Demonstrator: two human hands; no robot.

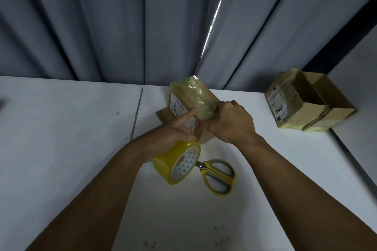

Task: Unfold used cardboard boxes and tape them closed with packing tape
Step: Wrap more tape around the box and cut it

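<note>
A small cardboard box gets taped on a white counter.
Scissors with yellow handles lie flat on the smooth counter, just beside a round, shiny yellow tape roll. The left grip is wrapped round that roll, with one finger straight out on the box's paper label. The right grip clutches the box's shiny taped end. Far right sits an open box. Grey curtain folds hang behind.

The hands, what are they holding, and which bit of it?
The left hand grips the tape roll round its top rim. The right hand grips the taped cardboard box at its near right edge.
</note>
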